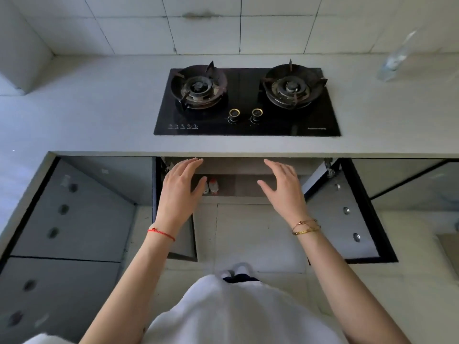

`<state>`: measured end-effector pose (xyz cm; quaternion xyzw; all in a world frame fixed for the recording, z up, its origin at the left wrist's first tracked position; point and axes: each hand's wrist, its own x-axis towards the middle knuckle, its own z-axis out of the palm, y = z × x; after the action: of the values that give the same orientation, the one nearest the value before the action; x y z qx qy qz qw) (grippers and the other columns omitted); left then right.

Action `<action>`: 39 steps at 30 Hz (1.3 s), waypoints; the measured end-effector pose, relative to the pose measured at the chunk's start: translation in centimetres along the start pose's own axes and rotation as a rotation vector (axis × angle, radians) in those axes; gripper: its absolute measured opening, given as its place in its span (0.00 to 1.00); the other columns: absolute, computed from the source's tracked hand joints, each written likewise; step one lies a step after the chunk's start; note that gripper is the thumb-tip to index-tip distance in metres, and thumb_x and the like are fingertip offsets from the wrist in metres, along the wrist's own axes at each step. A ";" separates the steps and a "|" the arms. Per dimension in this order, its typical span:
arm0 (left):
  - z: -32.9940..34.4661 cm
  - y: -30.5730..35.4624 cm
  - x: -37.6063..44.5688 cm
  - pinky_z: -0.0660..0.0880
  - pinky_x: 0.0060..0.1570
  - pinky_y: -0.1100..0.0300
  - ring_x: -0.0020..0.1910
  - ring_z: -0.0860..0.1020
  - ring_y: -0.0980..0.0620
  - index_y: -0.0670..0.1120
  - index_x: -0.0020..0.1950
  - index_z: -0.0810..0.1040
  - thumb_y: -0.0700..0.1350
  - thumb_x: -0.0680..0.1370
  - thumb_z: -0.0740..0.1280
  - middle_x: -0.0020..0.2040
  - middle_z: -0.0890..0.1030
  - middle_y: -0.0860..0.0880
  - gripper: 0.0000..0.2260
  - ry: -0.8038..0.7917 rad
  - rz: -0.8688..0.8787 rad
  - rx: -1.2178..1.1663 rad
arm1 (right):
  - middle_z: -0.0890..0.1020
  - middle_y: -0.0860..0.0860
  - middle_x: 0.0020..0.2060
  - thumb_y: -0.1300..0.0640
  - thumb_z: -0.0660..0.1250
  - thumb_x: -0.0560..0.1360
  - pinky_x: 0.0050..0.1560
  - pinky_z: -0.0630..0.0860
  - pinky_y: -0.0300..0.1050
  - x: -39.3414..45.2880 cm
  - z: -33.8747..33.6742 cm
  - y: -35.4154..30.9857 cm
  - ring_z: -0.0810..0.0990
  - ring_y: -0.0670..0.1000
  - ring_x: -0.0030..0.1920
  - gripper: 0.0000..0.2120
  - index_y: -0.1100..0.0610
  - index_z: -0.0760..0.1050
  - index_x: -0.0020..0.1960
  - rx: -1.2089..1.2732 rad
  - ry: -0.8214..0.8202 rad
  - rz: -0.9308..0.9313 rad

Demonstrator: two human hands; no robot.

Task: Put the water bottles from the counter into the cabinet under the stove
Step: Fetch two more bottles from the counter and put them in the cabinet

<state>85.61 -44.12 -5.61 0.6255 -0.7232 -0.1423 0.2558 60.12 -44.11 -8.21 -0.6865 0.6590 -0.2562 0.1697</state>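
Pale grey counter (pixel 99 120) running across the middle of the frame, white tiled wall (pixel 198 28) above it, and a black two-burner gas stove (pixel 248 103) set right in the centre. Below the stove the cabinet (pixel 236 187) stands open, both doors swung out: the left door (pixel 183 242) hangs at lower centre-left, the right door (pixel 347 219) at lower right with its round fittings showing.

Both hands are up in front of that opening, just under the counter edge. Left hand (pixel 180 184), fingers straight and spread, holding nothing. Right hand (pixel 283 184), same story: fingers loose and extended, palm empty. Red string bracelet (pixel 161 234) on the left wrist, gold bangles (pixel 305 227) on the right.

Inside the cabinet, just right of the left thumb, two bottles (pixel 211 186) stand on the shelf, one with a red top; the other is partly hidden by the hand.

Up in the top right corner, one clear water bottle (pixel 395 58) stands on the counter, well apart from both hands.
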 end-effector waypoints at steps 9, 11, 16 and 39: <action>-1.0 3.9 0.1 0.70 0.67 0.45 0.68 0.72 0.49 0.48 0.69 0.71 0.49 0.79 0.65 0.66 0.76 0.49 0.19 -0.118 0.250 -0.029 | 0.76 0.50 0.63 0.52 0.68 0.76 0.66 0.68 0.43 -7.0 -4.4 -1.0 0.67 0.49 0.67 0.25 0.54 0.68 0.71 -0.005 0.226 0.137; -0.6 4.7 0.2 0.71 0.67 0.46 0.68 0.72 0.50 0.48 0.69 0.71 0.48 0.79 0.65 0.66 0.76 0.49 0.19 -0.139 0.299 -0.046 | 0.76 0.50 0.63 0.51 0.68 0.76 0.65 0.65 0.38 -8.6 -5.3 -0.9 0.67 0.48 0.67 0.25 0.54 0.68 0.71 -0.020 0.261 0.189; 1.7 8.9 0.7 0.72 0.66 0.46 0.66 0.73 0.49 0.47 0.68 0.73 0.48 0.78 0.66 0.64 0.77 0.48 0.19 -0.235 0.465 -0.102 | 0.76 0.50 0.62 0.51 0.68 0.76 0.63 0.71 0.43 -13.7 -8.1 0.4 0.69 0.50 0.66 0.25 0.55 0.68 0.70 -0.045 0.404 0.358; 21.9 43.0 -8.0 0.75 0.59 0.43 0.61 0.75 0.44 0.45 0.66 0.74 0.43 0.77 0.68 0.60 0.79 0.46 0.17 -0.380 0.766 -0.305 | 0.76 0.48 0.61 0.51 0.68 0.76 0.62 0.63 0.35 -32.7 -29.3 25.4 0.69 0.50 0.63 0.24 0.53 0.68 0.71 -0.113 0.600 0.681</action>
<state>38.51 -31.16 -2.63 0.2307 -0.9074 -0.2545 0.2419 22.52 -10.45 -3.13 -0.3345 0.8801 -0.3370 0.0079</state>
